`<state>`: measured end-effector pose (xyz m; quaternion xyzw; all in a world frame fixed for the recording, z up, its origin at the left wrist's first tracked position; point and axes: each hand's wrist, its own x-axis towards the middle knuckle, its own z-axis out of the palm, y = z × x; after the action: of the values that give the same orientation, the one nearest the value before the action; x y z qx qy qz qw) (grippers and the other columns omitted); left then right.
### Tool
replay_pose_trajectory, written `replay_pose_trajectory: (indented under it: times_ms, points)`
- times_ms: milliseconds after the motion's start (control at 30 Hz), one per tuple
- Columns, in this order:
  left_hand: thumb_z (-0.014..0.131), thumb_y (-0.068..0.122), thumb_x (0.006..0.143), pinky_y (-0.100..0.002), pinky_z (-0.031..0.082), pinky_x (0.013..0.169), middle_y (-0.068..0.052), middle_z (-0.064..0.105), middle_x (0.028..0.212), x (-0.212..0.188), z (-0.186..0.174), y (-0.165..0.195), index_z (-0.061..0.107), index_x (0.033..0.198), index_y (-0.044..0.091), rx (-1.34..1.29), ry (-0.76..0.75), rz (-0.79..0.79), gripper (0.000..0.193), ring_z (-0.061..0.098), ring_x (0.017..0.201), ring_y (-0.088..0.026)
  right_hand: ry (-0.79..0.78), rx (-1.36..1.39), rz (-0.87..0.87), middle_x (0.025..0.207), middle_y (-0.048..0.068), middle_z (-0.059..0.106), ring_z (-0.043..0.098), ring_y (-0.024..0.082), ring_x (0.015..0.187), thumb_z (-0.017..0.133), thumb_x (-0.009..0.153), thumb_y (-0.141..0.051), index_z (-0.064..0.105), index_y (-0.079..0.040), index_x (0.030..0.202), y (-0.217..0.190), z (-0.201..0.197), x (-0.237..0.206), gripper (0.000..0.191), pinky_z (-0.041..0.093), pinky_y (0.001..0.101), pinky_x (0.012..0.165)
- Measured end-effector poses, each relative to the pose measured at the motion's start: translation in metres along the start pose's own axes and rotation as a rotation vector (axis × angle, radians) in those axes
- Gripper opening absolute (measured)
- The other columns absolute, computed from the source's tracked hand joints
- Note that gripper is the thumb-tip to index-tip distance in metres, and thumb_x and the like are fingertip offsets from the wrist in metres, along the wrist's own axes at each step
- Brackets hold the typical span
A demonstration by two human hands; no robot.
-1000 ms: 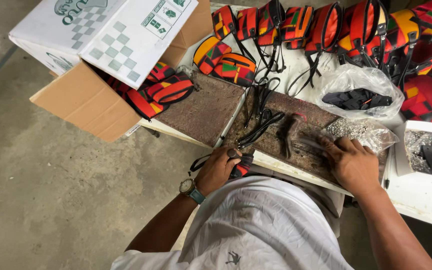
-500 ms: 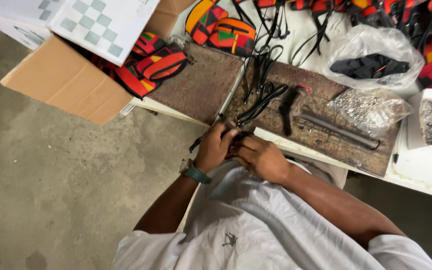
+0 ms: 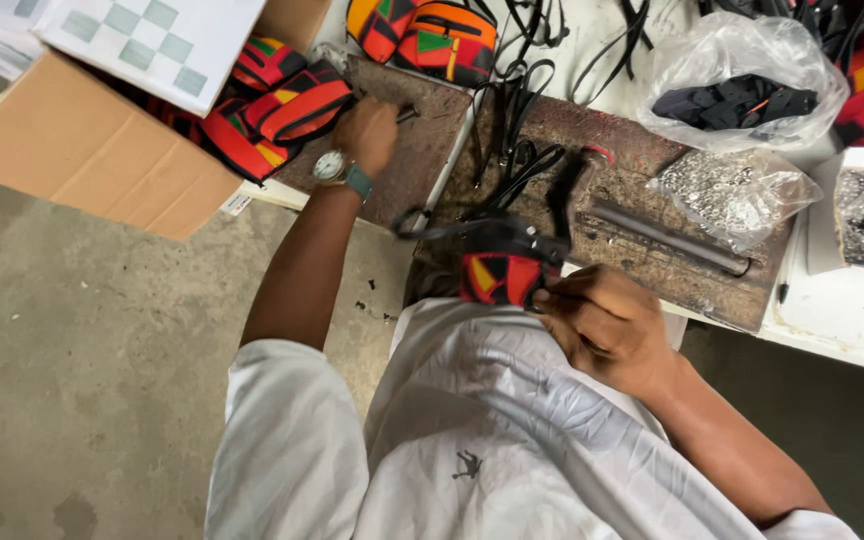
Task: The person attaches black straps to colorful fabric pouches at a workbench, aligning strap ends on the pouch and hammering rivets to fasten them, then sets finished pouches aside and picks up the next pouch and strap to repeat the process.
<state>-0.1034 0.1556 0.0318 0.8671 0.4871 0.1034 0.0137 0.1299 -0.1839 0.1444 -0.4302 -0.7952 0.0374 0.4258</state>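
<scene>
My right hand (image 3: 607, 325) grips a small red, orange and black patterned pouch (image 3: 500, 276) with a black strap, close to my chest at the near edge of the rusty metal work plate (image 3: 632, 250). My left hand (image 3: 367, 130), with a wristwatch, is stretched out to the left over a second rusty plate (image 3: 407, 165). It is closed on a small dark object that I cannot make out, right beside several patterned pouches (image 3: 292, 105) lying in the open cardboard box (image 3: 82, 160).
Loose black straps (image 3: 517, 150) lie across the plates. A metal rod (image 3: 667, 235) rests on the right plate. Two clear bags hold black buckles (image 3: 737, 95) and silver metal parts (image 3: 732, 190). A white tray (image 3: 862, 215) sits right; more pouches (image 3: 432, 35) lie behind.
My left hand has left the pouch and reached up-left toward the box. My right hand now holds the pouch alone, raised off the plate edge. The view has shifted closer.
</scene>
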Motion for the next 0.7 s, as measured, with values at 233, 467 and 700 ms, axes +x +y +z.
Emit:
replay_pose_trajectory:
  times_ms: [233, 467, 700]
  points:
    - [0.062, 0.036, 0.108, -0.042, 0.053, 0.095, -0.014, 0.074, 0.116, -0.052, -0.050, 0.050, 0.071, 0.122, 0.003, -0.852, 0.119, 0.248, 0.036, 0.069, 0.110, -0.027, 0.087, -0.116, 0.018, 0.100, 0.010, 0.070, 0.071, 0.027, 0.092, 0.086, 0.081, -0.003, 0.073, -0.005, 0.101, 0.017, -0.011, 0.006, 0.024, 0.058, 0.0366, 0.076]
    - [0.060, 0.028, 0.109, -0.027, 0.051, 0.096, 0.001, 0.070, 0.111, -0.056, -0.075, 0.098, 0.071, 0.121, -0.004, -1.498, -0.715, 0.355, 0.035, 0.061, 0.105, -0.006, 0.040, -0.046, 0.076, 0.107, 0.012, 0.071, 0.072, 0.029, 0.102, 0.082, 0.083, -0.003, 0.072, -0.003, 0.102, 0.036, -0.026, 0.012, 0.021, 0.059, 0.0375, 0.086]
    - [0.063, 0.016, 0.105, -0.026, 0.054, 0.090, -0.004, 0.072, 0.110, -0.069, -0.044, 0.123, 0.069, 0.123, -0.007, -1.674, -0.470, 0.166, 0.030, 0.064, 0.099, -0.008, -0.065, -0.235, 0.168, 0.116, 0.016, 0.065, 0.065, 0.035, 0.106, 0.084, 0.077, -0.017, 0.069, -0.004, 0.118, 0.037, -0.024, 0.041, 0.045, 0.055, 0.0437, 0.089]
